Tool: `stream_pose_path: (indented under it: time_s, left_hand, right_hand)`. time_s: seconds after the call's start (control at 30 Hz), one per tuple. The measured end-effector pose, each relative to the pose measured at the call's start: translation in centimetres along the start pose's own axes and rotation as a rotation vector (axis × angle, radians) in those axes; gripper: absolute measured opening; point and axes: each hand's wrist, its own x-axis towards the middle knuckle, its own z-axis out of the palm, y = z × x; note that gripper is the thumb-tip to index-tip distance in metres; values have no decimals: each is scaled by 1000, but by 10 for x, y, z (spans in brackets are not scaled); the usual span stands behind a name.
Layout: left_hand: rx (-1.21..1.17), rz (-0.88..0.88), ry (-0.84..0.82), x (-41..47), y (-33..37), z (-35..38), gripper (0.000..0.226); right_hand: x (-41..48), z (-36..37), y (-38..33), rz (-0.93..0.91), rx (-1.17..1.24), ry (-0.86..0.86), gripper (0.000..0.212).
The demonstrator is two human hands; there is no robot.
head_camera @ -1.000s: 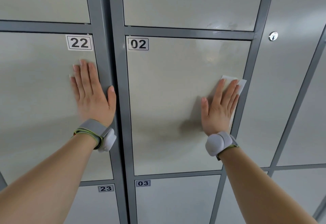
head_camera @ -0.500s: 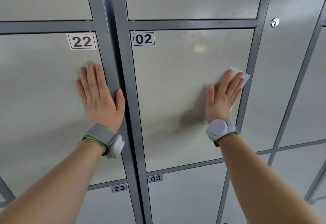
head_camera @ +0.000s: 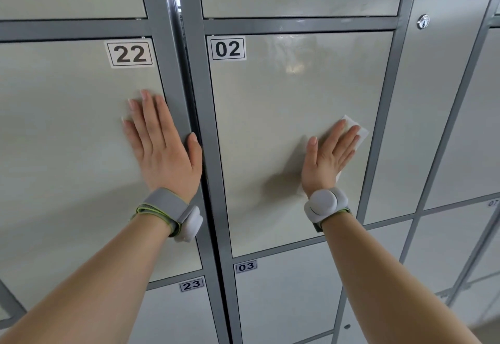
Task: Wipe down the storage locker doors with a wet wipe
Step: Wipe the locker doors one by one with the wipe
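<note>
The right hand [head_camera: 328,159] lies flat with its fingers straight and together, pinning the wipe [head_camera: 361,133] against door 02 [head_camera: 270,116] by palm pressure; nothing is curled round it. The left hand [head_camera: 162,149] is likewise flat and holds nothing. It presses on door 22 [head_camera: 67,154] at that door's right edge, with its thumb on the grey post [head_camera: 201,94] between the two doors.

The wipe sits under the right hand, about halfway up door 02 and close to its right edge. A white corner of it pokes out past the fingertips [head_camera: 351,131] toward the upper right, and a sliver shows below the heel of the hand. Its long axis therefore seems to run with the hand, from lower left to upper right. Only the right hand is on it; the left is well apart, across the post.

A smeary sheen [head_camera: 293,46] shows near the top edge of door 02, which suggests that part has been wiped. The lower half looks dull, so the likely stroke runs down along the right edge toward the bottom right corner. With the wipe only pressed, not gripped, it could slip out from under the hand if pressure eases.
</note>
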Motion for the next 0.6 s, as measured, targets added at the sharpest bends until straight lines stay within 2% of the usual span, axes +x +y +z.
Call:
stream_pose_path:
  time_s: [0.17, 0.37, 0.6]
  left_hand:
    - [-13, -2, 4, 0, 0, -1, 64]
    - [-38, 0, -7, 0, -1, -4, 64]
    - [-69, 51, -50, 1, -8, -12, 70]
  right_hand:
    - [11, 4, -21, -61, -5, 14, 78]
    - [-13, 6, 2, -74, -55, -41, 67]
    - [-28, 5, -2, 92, 18, -74, 86]
